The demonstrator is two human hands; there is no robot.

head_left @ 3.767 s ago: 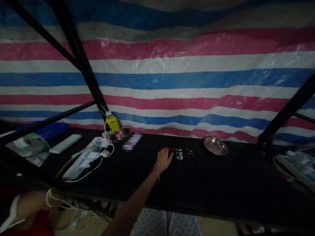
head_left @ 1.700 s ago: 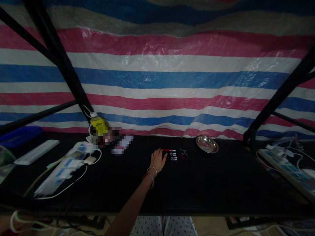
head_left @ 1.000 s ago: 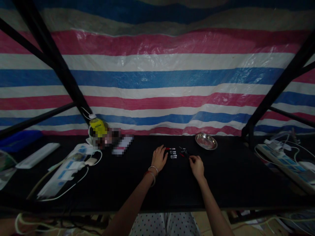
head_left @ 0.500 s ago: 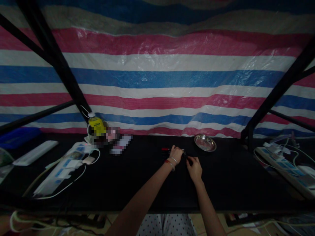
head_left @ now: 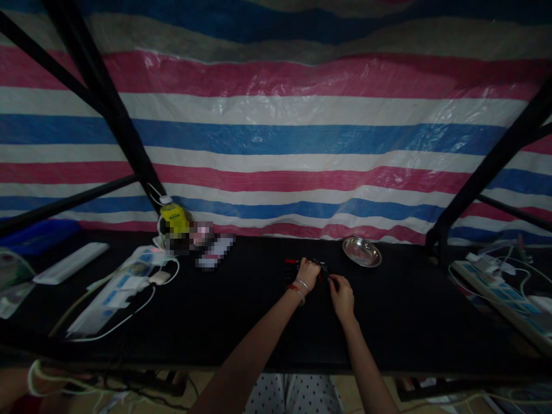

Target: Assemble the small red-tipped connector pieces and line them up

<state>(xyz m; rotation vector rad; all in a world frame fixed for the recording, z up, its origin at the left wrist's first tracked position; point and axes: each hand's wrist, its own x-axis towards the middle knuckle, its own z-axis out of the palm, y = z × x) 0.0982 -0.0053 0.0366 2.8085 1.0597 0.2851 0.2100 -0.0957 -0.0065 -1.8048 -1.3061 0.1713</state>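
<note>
My left hand (head_left: 309, 272), with bracelets at the wrist, is curled over a small dark thing on the black table (head_left: 207, 322); what it grips is hidden under the fingers. Left of its fingertips a small red piece with a dark end (head_left: 291, 261) sticks out, lying flat. Close by on the right, my right hand (head_left: 342, 294) has thumb and forefinger pinched together at the edge of the same dark cluster. The thing in that pinch is too small and dark to name. Behind both hands stands a shiny round metal dish (head_left: 362, 253).
On the left are a power strip (head_left: 116, 296) with plugs and cables, a yellow bottle (head_left: 176, 219), a blurred flat item (head_left: 215, 251), a white bar (head_left: 71, 263) and a blue tray (head_left: 38, 237). Another power strip (head_left: 495, 293) lies right. Black frame posts (head_left: 125, 135) flank the striped sheet (head_left: 284, 138).
The view has shifted slightly, moving everything a little. My left fingers have shifted a little over the dark cluster, and a reddish bit now shows beside them. My right hand keeps its pinch.
</note>
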